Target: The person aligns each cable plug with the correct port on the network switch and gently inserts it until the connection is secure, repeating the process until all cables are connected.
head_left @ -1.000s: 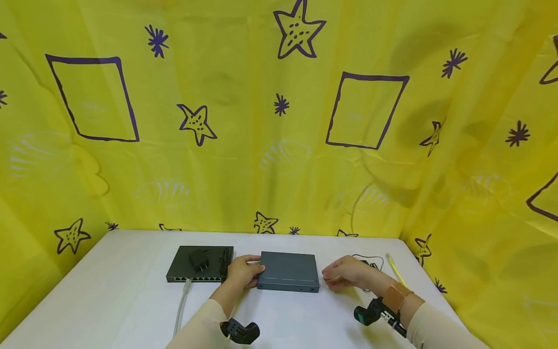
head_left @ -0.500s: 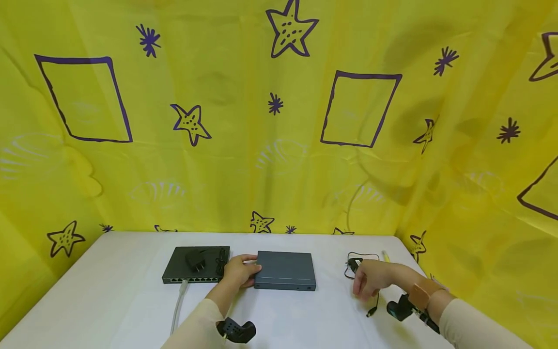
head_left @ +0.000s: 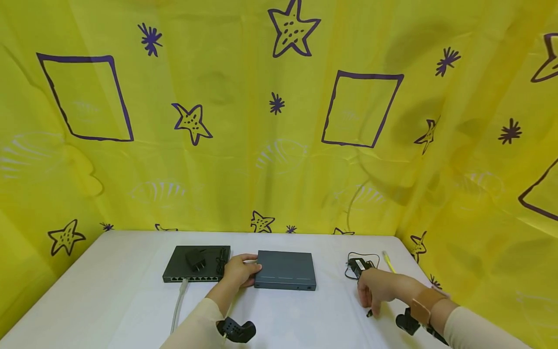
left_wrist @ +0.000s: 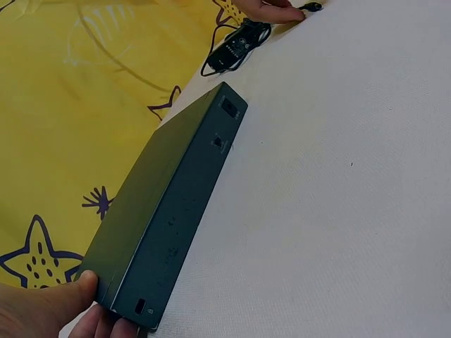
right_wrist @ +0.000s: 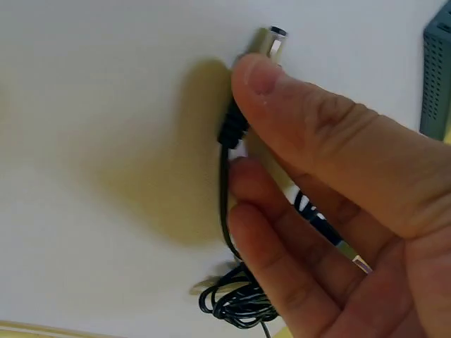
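A flat grey network switch lies on the white table. My left hand grips its left end, the thumb over the top edge and fingers at the underside. In the left wrist view the rear face of the switch shows a small power socket near the far end. Farther right, my right hand pinches a black DC power plug between thumb and fingers, its metal tip sticking out. The plug's cord runs down to a tied coil. Its black power adapter lies just behind the right hand.
On the left lies a black multi-port network switch with a black plug adapter on top and a grey network cable plugged in. A yellow cable lies at the right. A yellow patterned curtain hangs behind the table.
My right hand has moved right, away from the grey switch, then down to the cord's end, where it now pinches the plug. The left hand keeps its grip on the switch.
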`<state>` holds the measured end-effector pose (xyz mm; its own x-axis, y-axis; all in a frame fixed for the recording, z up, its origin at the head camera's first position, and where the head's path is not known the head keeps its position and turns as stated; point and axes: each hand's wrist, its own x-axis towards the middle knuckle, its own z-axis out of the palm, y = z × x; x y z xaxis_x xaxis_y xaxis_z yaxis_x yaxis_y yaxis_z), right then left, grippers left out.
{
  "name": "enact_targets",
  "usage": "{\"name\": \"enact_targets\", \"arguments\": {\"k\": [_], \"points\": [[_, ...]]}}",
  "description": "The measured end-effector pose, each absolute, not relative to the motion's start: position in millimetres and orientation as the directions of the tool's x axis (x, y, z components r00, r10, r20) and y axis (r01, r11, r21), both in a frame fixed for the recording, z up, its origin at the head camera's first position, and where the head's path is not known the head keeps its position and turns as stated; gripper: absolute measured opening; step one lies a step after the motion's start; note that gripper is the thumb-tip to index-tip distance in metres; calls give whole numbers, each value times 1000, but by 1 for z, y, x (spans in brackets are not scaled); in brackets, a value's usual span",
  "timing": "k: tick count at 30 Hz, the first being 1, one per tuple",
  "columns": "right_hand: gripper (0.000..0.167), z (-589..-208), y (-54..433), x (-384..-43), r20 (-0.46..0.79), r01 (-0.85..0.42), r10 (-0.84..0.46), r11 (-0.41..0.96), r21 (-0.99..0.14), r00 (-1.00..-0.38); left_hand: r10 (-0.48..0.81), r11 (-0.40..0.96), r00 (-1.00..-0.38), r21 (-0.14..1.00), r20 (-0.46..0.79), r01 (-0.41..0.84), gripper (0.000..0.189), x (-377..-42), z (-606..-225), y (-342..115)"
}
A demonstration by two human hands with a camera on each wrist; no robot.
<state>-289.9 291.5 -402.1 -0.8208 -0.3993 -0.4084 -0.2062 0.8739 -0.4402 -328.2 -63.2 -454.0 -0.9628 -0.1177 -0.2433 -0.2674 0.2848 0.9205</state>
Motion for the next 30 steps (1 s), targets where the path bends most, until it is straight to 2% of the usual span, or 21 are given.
{"name": "enact_targets", "arguments": {"k": [8, 13, 22, 30], "points": [[29, -406, 294, -290, -352, -296, -461, 853, -431, -815, -111, 282, -967, 926, -229, -252, 40, -329, -455, -63], [27, -408, 296, -291, -344, -311, -470, 849, -426, -813, -113, 284, -967, 926, -227, -250, 39, -329, -455, -64], [18, -411, 290, -292, -348, -289, -561, 754, -590, -751, -121, 291, -963, 918, -242, -268, 39, -328, -455, -63], [14, -412, 280, -294, -288, -296, -577, 710, -639, -764, -123, 297, -962, 916, -246, -272, 39, -329, -455, -64]]}}
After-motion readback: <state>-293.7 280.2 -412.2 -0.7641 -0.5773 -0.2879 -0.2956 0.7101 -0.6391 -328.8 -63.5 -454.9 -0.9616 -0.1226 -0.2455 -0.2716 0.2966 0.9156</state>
